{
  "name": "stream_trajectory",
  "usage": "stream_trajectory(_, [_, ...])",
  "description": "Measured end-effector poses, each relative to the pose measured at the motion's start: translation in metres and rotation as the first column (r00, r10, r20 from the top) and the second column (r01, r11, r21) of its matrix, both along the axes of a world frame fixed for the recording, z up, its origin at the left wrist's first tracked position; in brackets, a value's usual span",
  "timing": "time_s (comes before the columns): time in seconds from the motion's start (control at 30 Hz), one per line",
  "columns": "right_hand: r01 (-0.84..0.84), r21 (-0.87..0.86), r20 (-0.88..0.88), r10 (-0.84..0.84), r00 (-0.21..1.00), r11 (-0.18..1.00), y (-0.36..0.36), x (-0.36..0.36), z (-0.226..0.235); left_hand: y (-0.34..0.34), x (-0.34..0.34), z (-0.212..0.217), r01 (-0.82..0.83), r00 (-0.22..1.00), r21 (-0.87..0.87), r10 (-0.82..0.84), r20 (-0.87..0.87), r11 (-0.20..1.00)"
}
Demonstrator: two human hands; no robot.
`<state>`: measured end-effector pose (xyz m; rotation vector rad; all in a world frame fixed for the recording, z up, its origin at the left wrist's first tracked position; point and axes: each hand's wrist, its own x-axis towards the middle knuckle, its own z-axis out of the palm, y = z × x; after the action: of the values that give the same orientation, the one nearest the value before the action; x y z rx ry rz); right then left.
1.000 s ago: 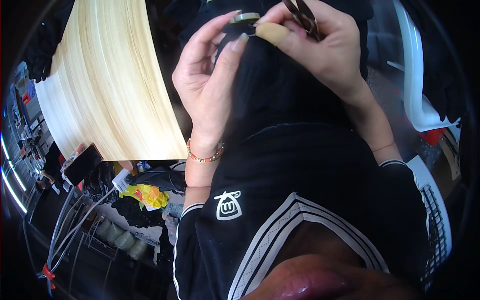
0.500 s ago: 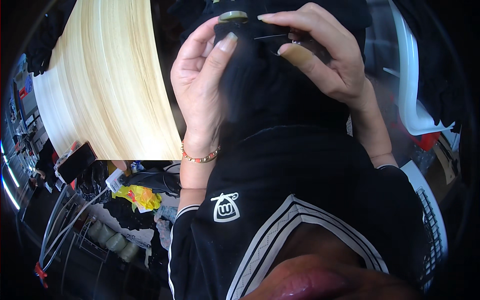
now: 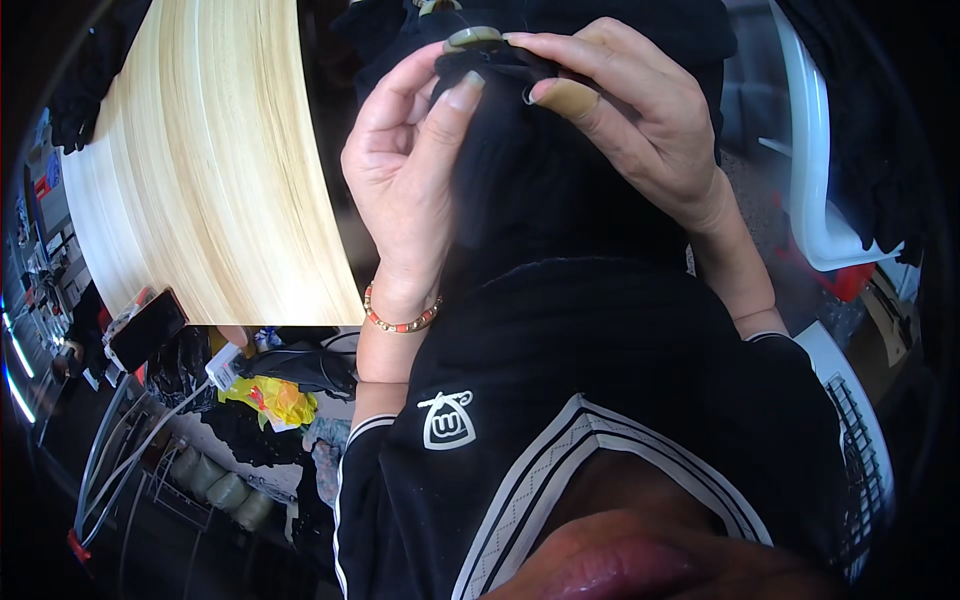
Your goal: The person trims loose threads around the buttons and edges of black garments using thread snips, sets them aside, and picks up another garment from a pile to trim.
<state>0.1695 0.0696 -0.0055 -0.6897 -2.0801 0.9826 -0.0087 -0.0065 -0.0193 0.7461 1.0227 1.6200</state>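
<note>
Black knitted cloth (image 3: 540, 190), soft and finely ribbed, hangs bunched between both hands, held up close in front of the person's chest. At its top edge sits a round, dull olive-brown button (image 3: 473, 38) with a raised rim, seemingly of horn or plastic. The left hand (image 3: 405, 185) closes on the cloth from the side, thumb and forefinger pinched just under the button, so the grip is narrow and holds the fabric itself. The right hand (image 3: 625, 125) curls over the top, its fingertips pressing the cloth beside the button; whether a needle or thread lies between those fingers cannot be told, as that spot is too small and dark.

By the look of it, the step in hand is fine work on the button at the cloth's edge. The next move would call for a steady pinch from the left hand, and small, precise finger motion from the right, since the knit is limp and would slip or fold.

A beaded bracelet of orange and gold beads (image 3: 400, 318) circles the left wrist. Left of the hands lies a pale, straight-grained wooden tabletop (image 3: 210, 170), smooth and glossy. To the right stands a white moulded plastic chair (image 3: 815, 170).
</note>
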Motion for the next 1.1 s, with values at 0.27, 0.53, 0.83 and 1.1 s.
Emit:
stream_trajectory(0.27, [0.022, 0.032, -0.015, -0.022, 1.000, 0.999, 0.002, -0.003, 0.000, -0.001, -0.001, -0.004, 0.027, 0.996, 0.031, -0.024, -0.087, 0.999])
stream_trajectory(0.53, [0.034, -0.065, -0.009, -0.035, 0.999, 0.997, 0.005, -0.002, 0.006, -0.001, -0.002, -0.004, 0.024, 0.989, 0.025, -0.020, -0.148, 0.999])
stream_trajectory(0.83, [-0.075, -0.487, -0.263, -0.065, 0.963, 0.870, -0.001, -0.014, -0.010, 0.003, -0.003, -0.004, -0.006, 1.000, -0.030, 0.006, -0.011, 1.000])
stream_trajectory(1.1, [-0.166, -0.684, -0.319, -0.086, 0.944, 0.710, 0.019, -0.032, -0.018, -0.001, -0.022, 0.025, -0.078, 0.990, -0.333, 0.034, -0.136, 0.940])
